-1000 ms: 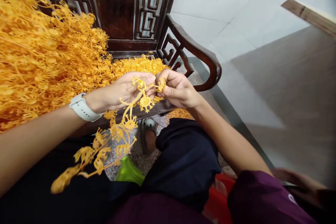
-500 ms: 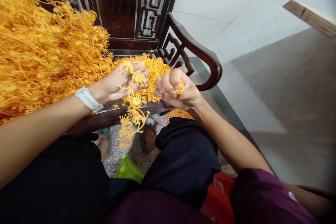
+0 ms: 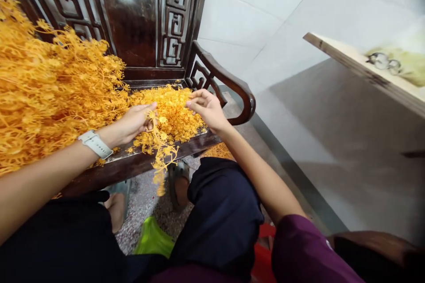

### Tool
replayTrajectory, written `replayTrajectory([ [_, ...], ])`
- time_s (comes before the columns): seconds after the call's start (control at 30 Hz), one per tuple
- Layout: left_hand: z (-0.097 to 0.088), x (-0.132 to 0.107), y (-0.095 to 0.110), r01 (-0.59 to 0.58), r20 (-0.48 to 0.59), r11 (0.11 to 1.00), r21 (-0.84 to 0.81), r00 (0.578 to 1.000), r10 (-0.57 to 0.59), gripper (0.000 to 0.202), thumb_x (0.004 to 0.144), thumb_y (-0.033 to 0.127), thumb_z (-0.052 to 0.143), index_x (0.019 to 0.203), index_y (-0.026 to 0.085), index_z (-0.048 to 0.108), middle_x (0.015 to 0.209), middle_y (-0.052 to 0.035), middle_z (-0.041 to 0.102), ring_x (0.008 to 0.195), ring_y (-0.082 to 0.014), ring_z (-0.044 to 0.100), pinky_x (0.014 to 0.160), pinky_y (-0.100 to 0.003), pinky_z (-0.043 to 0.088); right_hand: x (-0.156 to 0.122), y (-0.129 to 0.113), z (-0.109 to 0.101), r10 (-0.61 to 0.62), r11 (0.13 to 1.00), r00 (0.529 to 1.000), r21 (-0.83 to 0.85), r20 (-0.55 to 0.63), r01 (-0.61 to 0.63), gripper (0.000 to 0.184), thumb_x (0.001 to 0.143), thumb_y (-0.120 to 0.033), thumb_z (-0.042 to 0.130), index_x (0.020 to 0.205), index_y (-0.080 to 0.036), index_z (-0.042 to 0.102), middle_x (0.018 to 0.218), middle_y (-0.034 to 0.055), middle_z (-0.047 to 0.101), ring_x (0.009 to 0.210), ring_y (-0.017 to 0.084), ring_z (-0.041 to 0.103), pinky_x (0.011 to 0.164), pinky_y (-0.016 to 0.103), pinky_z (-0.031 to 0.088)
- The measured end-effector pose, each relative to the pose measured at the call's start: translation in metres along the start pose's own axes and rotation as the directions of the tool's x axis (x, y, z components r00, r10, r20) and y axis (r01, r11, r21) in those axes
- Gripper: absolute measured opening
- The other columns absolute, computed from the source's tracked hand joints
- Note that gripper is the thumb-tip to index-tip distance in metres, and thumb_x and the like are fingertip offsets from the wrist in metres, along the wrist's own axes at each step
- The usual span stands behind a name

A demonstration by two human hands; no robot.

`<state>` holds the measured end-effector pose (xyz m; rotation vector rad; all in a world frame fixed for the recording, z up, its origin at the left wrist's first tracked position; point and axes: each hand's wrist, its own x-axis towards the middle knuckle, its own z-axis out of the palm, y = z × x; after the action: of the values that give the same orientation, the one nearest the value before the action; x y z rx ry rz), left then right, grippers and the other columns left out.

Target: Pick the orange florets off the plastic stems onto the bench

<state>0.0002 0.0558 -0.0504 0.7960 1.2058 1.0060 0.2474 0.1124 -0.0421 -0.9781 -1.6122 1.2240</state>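
Note:
My left hand [image 3: 134,123], with a pale watch strap at the wrist, is closed on a strand of orange-yellow plastic flowers [image 3: 163,155]. The strand dangles past the front edge of the dark wooden bench [image 3: 116,170]. Over the right side of a low pile of loose plastic flower heads [image 3: 175,117] is my right hand [image 3: 210,110]. Its thumb and fingers are apart, and I see nothing between them. A tall heap of the same flower strands [image 3: 56,101] covers the left of the seat, beside my left forearm.
The bench has a carved back [image 3: 133,22] and a curved armrest [image 3: 232,84] at the right. A wooden board [image 3: 352,59] with glasses on it juts out at the far right. Below are a bright green plastic object [image 3: 152,236] and more orange pieces [image 3: 217,151] on the floor.
My right hand has opened and reached over the low pile; the small flower piece it held is out of its fingers. My left hand still holds the strand. The view has shifted.

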Motion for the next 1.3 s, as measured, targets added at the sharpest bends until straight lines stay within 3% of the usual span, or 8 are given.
replayTrajectory([
  [0.13, 0.003, 0.0, -0.002, 0.013, 0.019, 1.0, 0.001, 1.0, -0.013, 0.025, 0.103, 0.032, 0.073, 0.087, 0.017, 0.061, 0.064, -0.0014, 0.062, 0.044, -0.0096, 0.055, 0.043, -0.018, 0.039, 0.008, 0.015, -0.003, -0.026, 0.968, 0.994, -0.246, 0.102, 0.051, 0.06, 0.087, -0.042, 0.083, 0.138, -0.017, 0.064, 0.151, 0.019, 0.067, 0.124, 0.027, 0.068, 0.102, 0.044, 0.057],
  [0.3, 0.004, 0.0, -0.006, 0.041, 0.071, 0.999, -0.014, 0.997, -0.04, 0.023, 0.103, 0.037, 0.074, 0.097, 0.018, 0.062, 0.071, -0.0065, 0.068, 0.052, -0.0148, 0.064, 0.049, -0.024, 0.051, 0.002, 0.019, -0.007, -0.001, 0.94, 0.988, -0.337, 0.155, 0.054, 0.058, 0.093, -0.045, 0.076, 0.145, -0.017, 0.068, 0.17, 0.0182, 0.051, 0.134, 0.031, 0.063, 0.105, 0.047, 0.057],
  [0.47, 0.007, -0.003, -0.005, 0.019, 0.077, 0.999, -0.04, 0.997, -0.016, 0.022, 0.102, 0.035, 0.075, 0.1, 0.018, 0.062, 0.073, -0.0051, 0.068, 0.05, -0.0131, 0.062, 0.05, -0.024, 0.05, -0.012, 0.008, 0.003, -0.028, 0.982, 0.96, -0.174, 0.28, 0.08, 0.05, 0.098, -0.055, 0.075, 0.131, -0.017, 0.073, 0.125, 0.0118, 0.078, 0.1, 0.018, 0.069, 0.092, 0.036, 0.057],
  [0.63, 0.015, -0.004, -0.006, -0.01, 0.14, 0.994, -0.106, 0.99, 0.025, 0.027, 0.1, 0.041, 0.077, 0.099, 0.018, 0.064, 0.078, -0.0056, 0.068, 0.058, -0.0142, 0.066, 0.057, -0.027, 0.055, -0.023, -0.002, 0.02, -0.046, 0.971, 0.938, -0.203, 0.345, 0.123, 0.042, 0.09, -0.053, 0.086, 0.106, -0.015, 0.075, 0.085, -0.0002, 0.068, 0.07, 0.01, 0.053, 0.065, 0.027, 0.043],
  [0.73, 0.016, -0.004, -0.005, -0.002, 0.186, 0.979, -0.203, 0.982, 0.041, 0.041, 0.095, 0.056, 0.08, 0.093, 0.019, 0.06, 0.076, -0.0035, 0.065, 0.059, -0.0141, 0.063, 0.061, -0.028, 0.055, -0.024, -0.004, 0.027, -0.047, 0.986, 0.937, -0.132, 0.346, 0.098, 0.04, 0.089, -0.051, 0.088, 0.097, -0.016, 0.071, 0.079, -0.0016, 0.066, 0.064, 0.008, 0.049, 0.06, 0.027, 0.039],
  [0.9, 0.014, -0.011, 0.001, -0.012, 0.338, 0.959, -0.284, 0.934, 0.112, 0.064, 0.089, 0.085, 0.066, 0.092, 0.021, 0.063, 0.078, -0.0037, 0.062, 0.071, -0.0189, 0.064, 0.067, -0.031, 0.052, -0.02, -0.009, 0.03, -0.056, 0.998, 0.982, 0.031, 0.178, 0.051, 0.044, 0.081, -0.051, 0.094, 0.094, -0.019, 0.067, 0.082, 0.0007, 0.071, 0.072, 0.012, 0.059, 0.064, 0.028, 0.046],
  [1.07, 0.022, -0.021, 0.0, -0.206, 0.327, 0.97, -0.129, 0.915, 0.237, 0.037, 0.08, 0.039, 0.095, 0.093, 0.018, 0.068, 0.085, -0.0008, 0.063, 0.079, -0.0128, 0.06, 0.073, -0.025, 0.047, -0.018, -0.012, 0.027, -0.038, 0.986, 0.99, 0.166, 0.135, 0.015, 0.044, 0.075, -0.045, 0.1, 0.091, -0.018, 0.069, 0.082, 0.0001, 0.068, 0.068, 0.01, 0.056, 0.061, 0.026, 0.044],
  [1.3, 0.026, -0.018, 0.001, -0.198, 0.3, 0.98, 0.016, 0.936, 0.185, 0.027, 0.093, 0.023, 0.074, 0.07, 0.017, 0.061, 0.068, -0.0006, 0.05, 0.061, -0.0107, 0.045, 0.058, -0.026, 0.037, -0.02, -0.01, 0.026, 0.007, 0.986, 0.976, 0.163, 0.219, -0.043, 0.046, 0.073, -0.045, 0.101, 0.092, -0.018, 0.07, 0.082, -0.0007, 0.066, 0.072, 0.01, 0.056, 0.063, 0.026, 0.043],
])
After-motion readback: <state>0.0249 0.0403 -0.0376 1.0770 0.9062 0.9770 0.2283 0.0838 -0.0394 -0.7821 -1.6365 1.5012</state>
